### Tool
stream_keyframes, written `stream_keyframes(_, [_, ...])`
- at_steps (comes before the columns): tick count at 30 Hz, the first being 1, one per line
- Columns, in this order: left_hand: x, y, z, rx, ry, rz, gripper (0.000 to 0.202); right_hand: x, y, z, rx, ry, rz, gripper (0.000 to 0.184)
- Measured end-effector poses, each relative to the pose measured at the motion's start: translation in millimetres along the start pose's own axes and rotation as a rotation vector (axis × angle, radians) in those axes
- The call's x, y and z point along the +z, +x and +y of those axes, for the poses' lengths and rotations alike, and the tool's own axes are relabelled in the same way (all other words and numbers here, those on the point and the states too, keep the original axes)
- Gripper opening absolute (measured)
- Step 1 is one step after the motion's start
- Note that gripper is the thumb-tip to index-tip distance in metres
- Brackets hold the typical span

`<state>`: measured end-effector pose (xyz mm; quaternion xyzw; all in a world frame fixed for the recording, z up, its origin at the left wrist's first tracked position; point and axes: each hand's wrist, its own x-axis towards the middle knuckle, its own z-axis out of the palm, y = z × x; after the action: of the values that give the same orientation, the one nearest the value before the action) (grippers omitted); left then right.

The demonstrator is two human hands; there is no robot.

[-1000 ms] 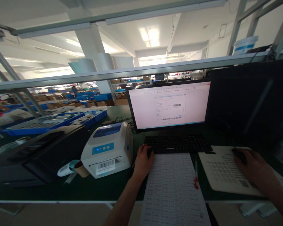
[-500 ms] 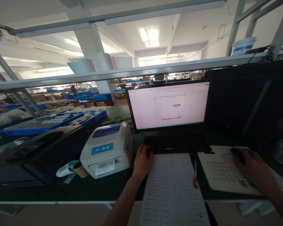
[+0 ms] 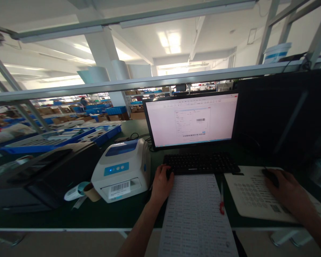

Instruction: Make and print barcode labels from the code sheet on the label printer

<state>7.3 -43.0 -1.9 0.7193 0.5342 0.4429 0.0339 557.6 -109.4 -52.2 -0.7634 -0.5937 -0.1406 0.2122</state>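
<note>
My left hand [image 3: 162, 184] rests at the left front corner of a black keyboard [image 3: 200, 163], its thumb and fingers apart around the dark corner keys. It holds nothing that I can see. Over on the right, my right hand [image 3: 289, 192] is closed over a black computer mouse [image 3: 271, 176], which sits on a pale printed mouse pad [image 3: 248, 194]. Between my arms lies a printed sheet of paper [image 3: 195, 214] with rows of small text. A red-ended pen [image 3: 222, 207] lies along its right edge. The monitor [image 3: 191, 123] shows a window with barcodes.
Left of the keyboard stands a white label printer [image 3: 123, 171] with a barcode label [image 3: 119, 189] sticking out. A cardboard roll core [image 3: 92, 192] and a black machine [image 3: 42, 178] are beside it. Blue trays [image 3: 61, 137] lie behind; a shelf rail [image 3: 139, 84] crosses above.
</note>
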Motion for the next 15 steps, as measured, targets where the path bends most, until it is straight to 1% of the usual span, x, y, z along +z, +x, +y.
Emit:
stream_keyframes(6, [-0.3, 0.1, 0.4, -0.01, 0.005, -0.003, 0.022, 0.9, -0.1, 1.7, 0.003, -0.016, -0.016, 0.067])
stream_keyframes(15, [-0.2, 0.5, 0.0, -0.016, -0.004, -0.015, 0.022, -4.6, -0.8, -4.1, 0.0, -0.007, -0.014, 0.067])
